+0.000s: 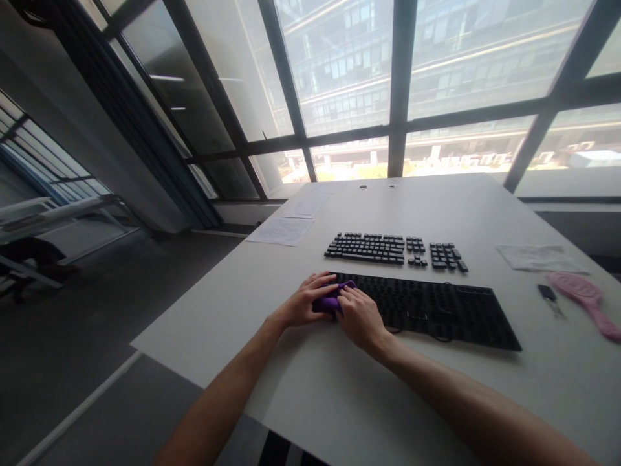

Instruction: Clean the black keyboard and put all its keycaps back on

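A black keyboard base (436, 309) without its keycaps lies on the white table, slightly slanted. At its left end is a bunched purple cloth (330, 303). My left hand (306, 301) curls around that end, fingers at the far edge and thumb at the near side, partly over the cloth. My right hand (361, 316) is closed on the cloth and presses it against the keyboard. Behind the base, the removed black keycaps (366, 248) are set out in keyboard order. The parts of the cloth under my fingers are hidden.
To the right lie a pink hairbrush (575, 288), a small black-headed brush (548, 293) and a pale folded cloth (538, 257). Paper sheets (281, 230) rest along the table's left edge. Tall windows (339, 71) stand behind the table (218, 343).
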A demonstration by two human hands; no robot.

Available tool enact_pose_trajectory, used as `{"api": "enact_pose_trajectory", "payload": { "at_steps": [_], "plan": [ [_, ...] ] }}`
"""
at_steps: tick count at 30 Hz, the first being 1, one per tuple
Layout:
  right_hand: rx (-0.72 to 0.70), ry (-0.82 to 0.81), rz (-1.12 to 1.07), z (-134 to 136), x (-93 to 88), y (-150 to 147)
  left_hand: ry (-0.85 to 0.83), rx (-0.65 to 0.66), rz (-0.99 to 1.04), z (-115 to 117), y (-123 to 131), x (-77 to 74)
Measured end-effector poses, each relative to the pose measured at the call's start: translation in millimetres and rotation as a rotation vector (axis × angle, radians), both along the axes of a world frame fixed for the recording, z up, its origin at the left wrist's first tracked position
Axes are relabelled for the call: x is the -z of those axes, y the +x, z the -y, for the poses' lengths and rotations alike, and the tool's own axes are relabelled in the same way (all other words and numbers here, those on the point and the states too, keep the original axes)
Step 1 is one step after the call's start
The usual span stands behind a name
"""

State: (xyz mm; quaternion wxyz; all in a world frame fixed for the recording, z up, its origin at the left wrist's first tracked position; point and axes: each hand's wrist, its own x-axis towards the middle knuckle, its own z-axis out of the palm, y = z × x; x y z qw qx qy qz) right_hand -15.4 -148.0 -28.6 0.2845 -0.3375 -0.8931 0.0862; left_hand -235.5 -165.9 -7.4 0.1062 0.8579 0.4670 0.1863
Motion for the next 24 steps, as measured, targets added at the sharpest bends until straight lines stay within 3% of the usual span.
{"api": "enact_pose_trajectory", "payload": {
  "at_steps": [9,14,20,24],
  "plan": [
    [-0.019,0.082,-0.05,2.4,2.6,-0.3,0.071,-0.059,0.258,3.9,-6.0,-9.7],
    [0.001,0.052,0.003,4.4,1.1,-1.2,0.031,-0.063,0.212,3.5,-3.7,-4.5],
    [-0.005,0.053,0.037,7.9,2.3,-2.8,0.065,-0.262,0.224,-2.5,-6.7,4.6],
    [-0.001,0.044,0.032,10.1,0.0,-1.7,0.051,-0.242,0.154,-1.8,-8.1,4.1]
  ]
}}
